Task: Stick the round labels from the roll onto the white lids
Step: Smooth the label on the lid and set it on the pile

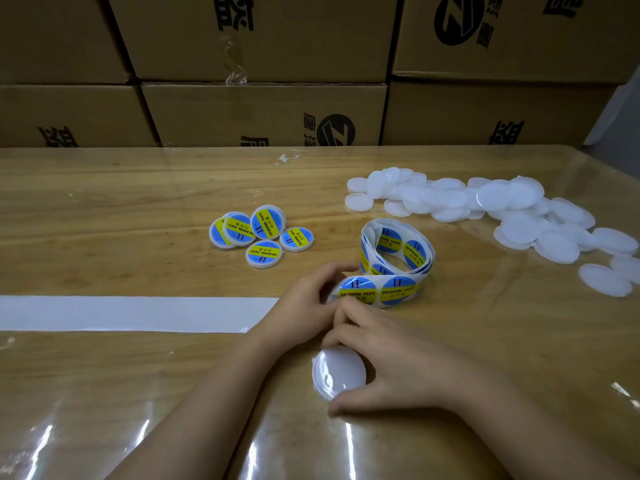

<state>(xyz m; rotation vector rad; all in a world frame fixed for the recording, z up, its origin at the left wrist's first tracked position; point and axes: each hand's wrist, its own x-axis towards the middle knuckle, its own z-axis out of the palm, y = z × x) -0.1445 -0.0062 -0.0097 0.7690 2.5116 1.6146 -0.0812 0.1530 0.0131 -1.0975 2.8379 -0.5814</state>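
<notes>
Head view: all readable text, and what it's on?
"SOLDERING PASTE": yellow band of the labels on the roll and on the labelled lids.
"II": blue part of the same labels.
Small print on the yellow band: too small to read.
On the boxes: black characters and a round logo, upside down and cut off; unreadable.

Blue-and-yellow labels [358, 292], white lids [450, 199]

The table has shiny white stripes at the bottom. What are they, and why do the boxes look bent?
Head view: the stripes are light glare on the clear plastic sheet covering the table; the white lid in the right hand glints too. Head view again: the wide-angle lens curves the cardboard boxes, most near the edges.
</notes>
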